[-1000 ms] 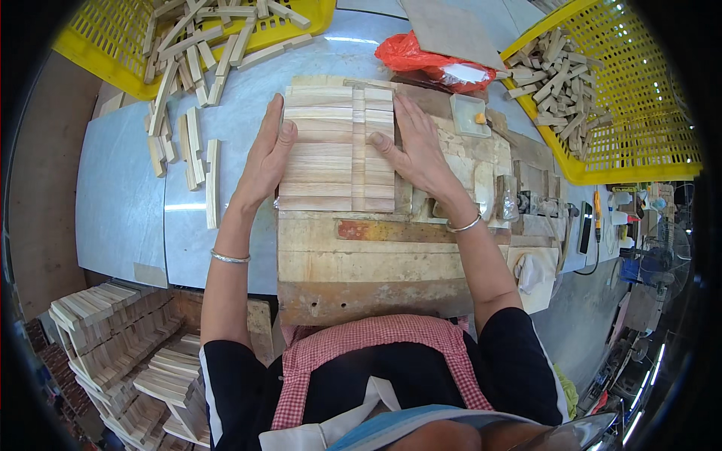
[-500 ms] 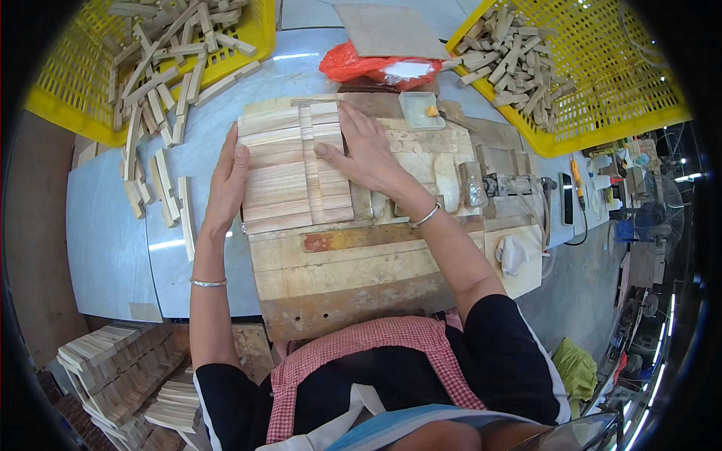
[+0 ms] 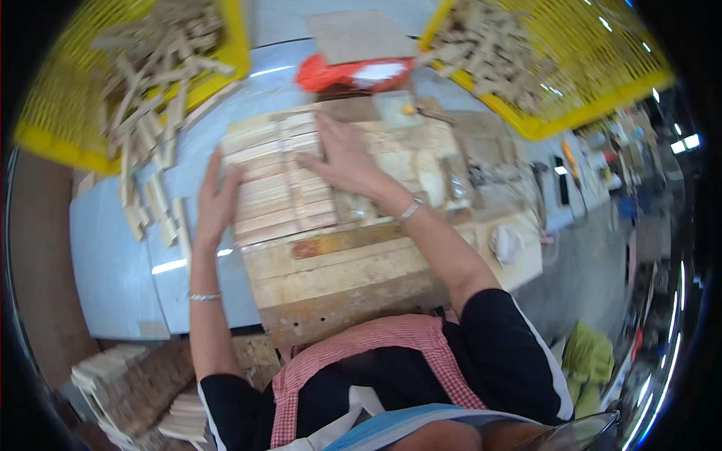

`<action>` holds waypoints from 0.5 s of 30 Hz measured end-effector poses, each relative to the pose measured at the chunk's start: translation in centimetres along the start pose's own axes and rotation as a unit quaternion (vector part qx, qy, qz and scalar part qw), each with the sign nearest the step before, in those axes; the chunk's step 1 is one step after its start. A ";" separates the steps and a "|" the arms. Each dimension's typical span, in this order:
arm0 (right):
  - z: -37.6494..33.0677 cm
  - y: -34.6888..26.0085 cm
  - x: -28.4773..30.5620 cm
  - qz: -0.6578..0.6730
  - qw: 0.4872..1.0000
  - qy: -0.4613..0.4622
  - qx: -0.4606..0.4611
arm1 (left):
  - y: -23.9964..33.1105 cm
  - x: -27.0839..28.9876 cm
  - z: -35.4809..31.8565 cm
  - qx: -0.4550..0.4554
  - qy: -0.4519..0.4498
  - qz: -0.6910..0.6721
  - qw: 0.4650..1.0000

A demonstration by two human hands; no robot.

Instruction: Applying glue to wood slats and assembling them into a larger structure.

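A row of pale wooden strips [image 3: 259, 184] lies side by side on a worn wooden work board [image 3: 338, 276], with a narrow groove running across them. My left hand [image 3: 216, 199] rests at the row's left edge, its fingers stretched out along the side. Against the right edge lies my right hand [image 3: 347, 159], fingers extended toward the far corner and thumb spread over the strips. Neither hand is closed around a piece. Motion blurs the picture, so the exact contact of the fingertips cannot be made out.
Yellow baskets hold loose wooden pieces: a left basket [image 3: 68, 146] and a right basket [image 3: 526, 128]. Several loose sticks [image 3: 180, 225] lie left of the board. Behind it are a red plastic bag [image 3: 320, 75] and a small clear tray [image 3: 392, 111]. A white cloth [image 3: 506, 245] sits right.
The whole view has shifted and blurred. My left fingers have loosened slightly from the row's left edge. My right hand keeps its place on the right side.
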State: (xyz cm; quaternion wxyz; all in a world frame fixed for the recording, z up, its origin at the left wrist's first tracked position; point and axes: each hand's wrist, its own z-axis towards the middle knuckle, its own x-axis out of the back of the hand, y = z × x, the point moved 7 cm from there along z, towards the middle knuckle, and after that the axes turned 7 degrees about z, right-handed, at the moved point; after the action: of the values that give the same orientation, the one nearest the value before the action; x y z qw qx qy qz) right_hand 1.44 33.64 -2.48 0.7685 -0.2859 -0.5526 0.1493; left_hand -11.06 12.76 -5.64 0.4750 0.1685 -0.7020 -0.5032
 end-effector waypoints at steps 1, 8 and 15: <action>-0.3 0.1 0.2 0.010 1.000 0.009 -0.007 | 0.3 0.5 -0.1 0.019 -0.009 -0.007 1.000; -5.3 0.0 4.3 0.040 0.998 0.038 0.005 | 8.1 2.8 3.1 -0.182 0.056 -0.041 0.981; -13.5 1.4 10.4 0.126 0.987 0.062 -0.077 | 16.0 -5.8 2.0 -0.281 0.000 -0.130 0.951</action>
State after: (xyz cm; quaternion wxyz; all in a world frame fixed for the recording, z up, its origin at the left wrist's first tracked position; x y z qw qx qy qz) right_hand 17.71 36.70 1.60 0.7518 -0.4203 -0.4736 0.1837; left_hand -6.05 25.02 5.28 0.4333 0.1182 -0.5043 -0.7376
